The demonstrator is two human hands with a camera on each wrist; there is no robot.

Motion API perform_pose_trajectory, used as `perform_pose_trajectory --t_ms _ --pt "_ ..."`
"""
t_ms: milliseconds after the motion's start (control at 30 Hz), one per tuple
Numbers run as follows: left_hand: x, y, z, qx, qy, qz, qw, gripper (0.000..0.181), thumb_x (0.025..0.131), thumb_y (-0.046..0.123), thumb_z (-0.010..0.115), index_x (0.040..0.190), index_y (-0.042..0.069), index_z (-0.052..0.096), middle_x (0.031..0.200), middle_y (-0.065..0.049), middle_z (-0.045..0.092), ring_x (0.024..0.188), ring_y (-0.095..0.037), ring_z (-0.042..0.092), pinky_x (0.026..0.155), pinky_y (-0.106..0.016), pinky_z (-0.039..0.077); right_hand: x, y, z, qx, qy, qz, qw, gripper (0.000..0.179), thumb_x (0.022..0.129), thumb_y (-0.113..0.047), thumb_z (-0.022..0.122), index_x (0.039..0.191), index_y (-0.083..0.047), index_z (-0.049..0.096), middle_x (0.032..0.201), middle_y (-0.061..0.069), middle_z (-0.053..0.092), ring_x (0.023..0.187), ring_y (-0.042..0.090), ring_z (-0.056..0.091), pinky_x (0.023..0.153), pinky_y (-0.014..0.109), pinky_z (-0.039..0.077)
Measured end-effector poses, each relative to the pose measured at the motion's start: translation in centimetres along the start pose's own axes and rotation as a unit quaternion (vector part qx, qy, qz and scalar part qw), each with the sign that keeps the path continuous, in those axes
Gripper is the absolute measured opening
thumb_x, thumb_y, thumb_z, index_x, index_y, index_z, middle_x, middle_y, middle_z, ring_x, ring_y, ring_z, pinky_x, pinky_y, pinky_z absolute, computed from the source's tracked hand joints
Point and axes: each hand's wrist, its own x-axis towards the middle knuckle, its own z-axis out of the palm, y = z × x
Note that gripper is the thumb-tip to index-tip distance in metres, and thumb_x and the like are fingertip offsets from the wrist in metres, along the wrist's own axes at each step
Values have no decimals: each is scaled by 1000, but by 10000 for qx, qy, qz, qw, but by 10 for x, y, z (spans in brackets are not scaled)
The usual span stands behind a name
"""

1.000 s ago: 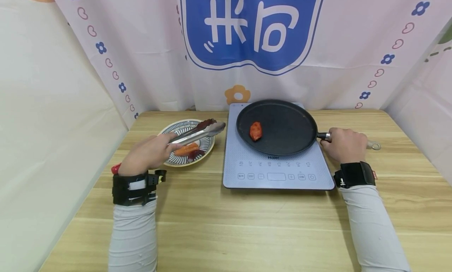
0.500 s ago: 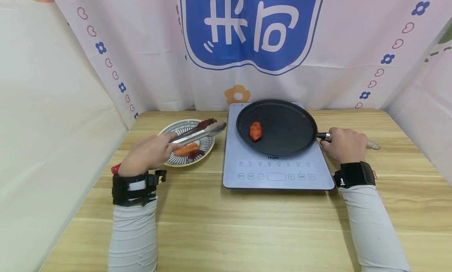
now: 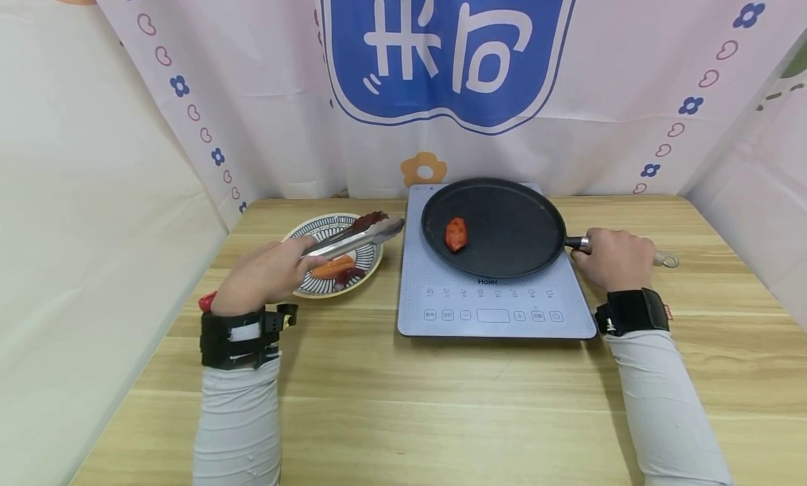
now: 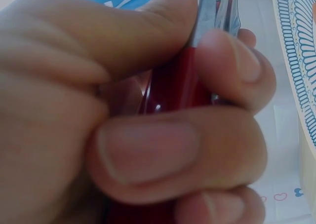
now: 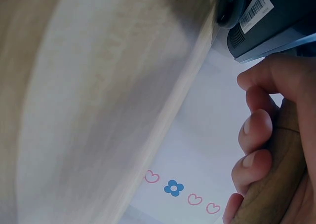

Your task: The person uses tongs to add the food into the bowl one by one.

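My left hand (image 3: 267,274) grips metal tongs (image 3: 356,239) with red handle grips (image 4: 173,81), fingers curled round them in the left wrist view. The tongs reach over a patterned plate (image 3: 301,232), their tips past its right rim. Orange pieces (image 3: 334,267) and a dark red piece (image 3: 348,279) lie on the plate. My right hand (image 3: 616,259) holds the pan's wooden handle (image 5: 279,169). The flat black pan (image 3: 504,227) sits on a Haier induction cooktop (image 3: 498,325). One red, glossy piece of food (image 3: 456,234) lies at the pan's left side.
The wooden table (image 3: 441,409) extends in front of the cooktop and to both sides. Behind it hangs a printed curtain (image 3: 271,143) with a blue emblem, close to the table's back edge.
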Motion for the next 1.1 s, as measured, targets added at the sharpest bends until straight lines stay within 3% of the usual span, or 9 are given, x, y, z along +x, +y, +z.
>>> perform_pose_trajectory --t_ms 200,567,767,1100 --pt "0 1 0 67 -23 -67 10000 53 112 35 50 150 -1 49 125 -23 66 95 -32 63 69 -36 50 0 -1 0 -10 -22 24 10000 33 88 -31 77 71 -8 61 60 10 57 56 34 54 52 48 35" --pt "0 3 0 103 28 -32 9999 53 112 36 50 151 0 49 124 -22 67 93 -31 63 69 -37 50 0 0 0 20 92 -31 10000 33 86 -30 78 70 -8 60 58 10 57 54 35 54 51 48 34" --pt "2 5 0 119 55 -56 9999 50 112 36 50 148 3 53 115 -17 68 85 -26 61 65 -34 46 0 1 1 55 133 -60 9999 34 85 -30 78 69 -9 58 58 11 57 54 36 55 50 49 34" --pt "1 8 0 160 67 -41 9998 53 112 36 49 153 2 49 122 -20 68 87 -28 62 66 -35 47 0 2 2 47 163 -80 9998 34 84 -30 78 69 -9 57 58 11 56 54 36 54 50 49 34"
